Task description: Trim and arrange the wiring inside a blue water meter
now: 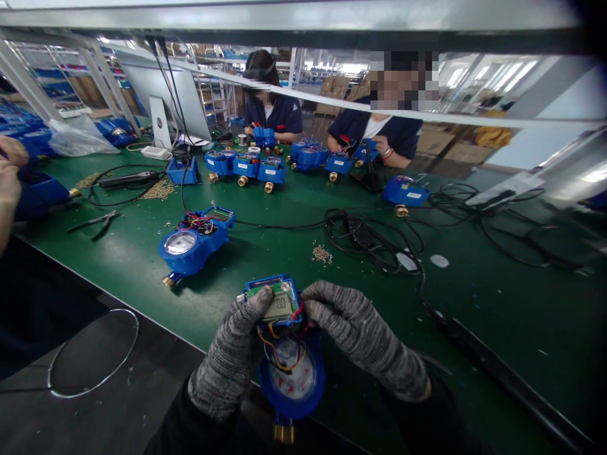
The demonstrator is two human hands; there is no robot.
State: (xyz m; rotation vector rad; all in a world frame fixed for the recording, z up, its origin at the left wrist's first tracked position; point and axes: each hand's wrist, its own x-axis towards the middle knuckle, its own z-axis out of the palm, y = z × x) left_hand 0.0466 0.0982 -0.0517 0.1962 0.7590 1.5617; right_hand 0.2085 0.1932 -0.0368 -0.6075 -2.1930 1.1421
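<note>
A blue water meter (317, 373) lies at the table's front edge, its brass fitting (283, 433) pointing toward me. In its upper housing sits a green circuit board (256, 292) with a small display (279, 307). My left hand (232, 347), in a grey knit glove, grips the housing's left side, thumb on the board. My gloved right hand (363, 335) is closed at the housing's right side, its fingertips pinching a red wire (298, 312) beside the display. Coloured wires (284, 365) loop over the round dial. The fingertips are partly hidden.
Another opened water meter (194, 243) stands on the green table (265, 253). Pliers (95, 222), small screws (322, 254) and coiled black cables (365, 234) lie around. Several meters stand farther back before two co-workers (275, 114). Another person's hand (9, 164) is at left.
</note>
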